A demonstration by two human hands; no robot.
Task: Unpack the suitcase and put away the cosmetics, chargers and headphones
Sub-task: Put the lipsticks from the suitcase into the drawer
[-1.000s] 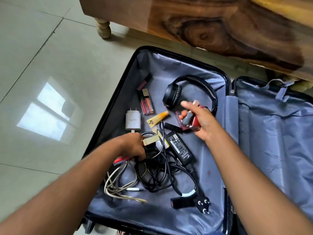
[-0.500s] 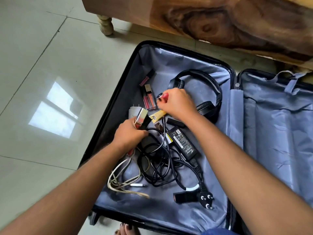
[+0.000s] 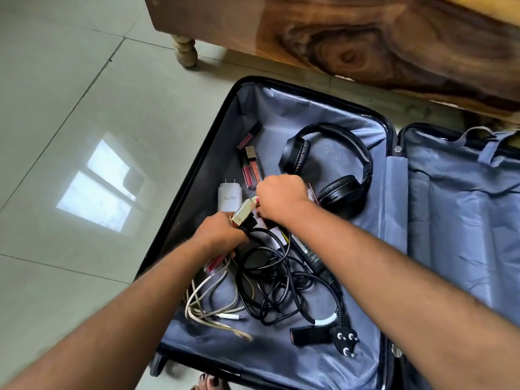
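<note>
An open black suitcase point(image 3: 323, 105) with grey lining lies on the floor. My left hand point(image 3: 219, 235) grips several lipstick tubes, one with a gold cap point(image 3: 243, 212) sticking up and a red one point(image 3: 213, 263) below the fist. My right hand point(image 3: 281, 195) is closed on more small cosmetics, right beside the gold cap. Black headphones point(image 3: 332, 170) lie just behind it. Two pink lip glosses point(image 3: 250, 167) and a darker one point(image 3: 249, 135) rest at the back left. A white charger point(image 3: 228, 198), a black power adapter point(image 3: 309, 253), black cables point(image 3: 275, 282) and white cables point(image 3: 208, 302) fill the near half.
A wooden piece of furniture point(image 3: 351, 38) with a turned leg point(image 3: 184, 52) stands behind the case. The suitcase's right half point(image 3: 464, 215) holds only lining and straps. Glossy floor tiles point(image 3: 70, 136) spread to the left. My toes point(image 3: 208, 382) show at the bottom edge.
My right hand came from the headphones side to the left and down, meeting my left hand. My left hand lifted from the cables with the gold-capped tube raised.
</note>
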